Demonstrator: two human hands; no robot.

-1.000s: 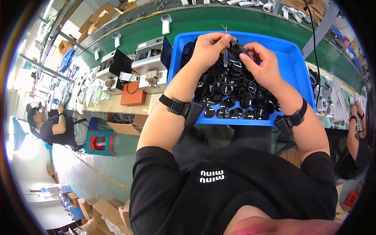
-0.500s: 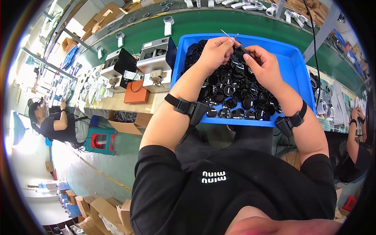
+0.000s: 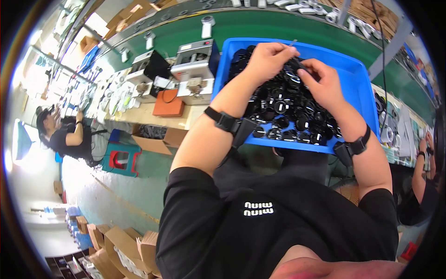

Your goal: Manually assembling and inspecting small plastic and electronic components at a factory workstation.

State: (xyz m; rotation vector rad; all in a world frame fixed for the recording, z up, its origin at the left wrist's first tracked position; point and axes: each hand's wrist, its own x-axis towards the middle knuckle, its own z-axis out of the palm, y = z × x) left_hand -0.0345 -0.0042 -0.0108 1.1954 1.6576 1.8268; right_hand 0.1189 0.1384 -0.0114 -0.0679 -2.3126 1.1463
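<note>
Over the far part of a blue plastic tub (image 3: 355,93), my two hands are close together. My left hand (image 3: 269,60) is closed, its thumb and fingertips pinched; what they hold is hidden. The tip of a thin metal piece (image 3: 293,42) shows just beyond those fingertips. My right hand (image 3: 323,83) grips a dark elongated piece (image 3: 297,64) between thumb and fingers, its end meeting my left fingertips. Its exact kind is too small to tell. Below lie many glossy black round parts (image 3: 281,107), heaped in the tub's left and middle.
Two grey bench machines (image 3: 194,65) stand left of the tub, with an orange box (image 3: 168,103) before them. A green conveyor (image 3: 251,25) runs behind, carrying white parts. An open carton (image 3: 158,139) sits below the bench. One person (image 3: 69,135) works at left, another (image 3: 420,186) at right.
My head view has shifted, so the scene sits further right. My left hand has turned and closed in on the dark piece; the thin metal rod that stuck out to the left is no longer visible.
</note>
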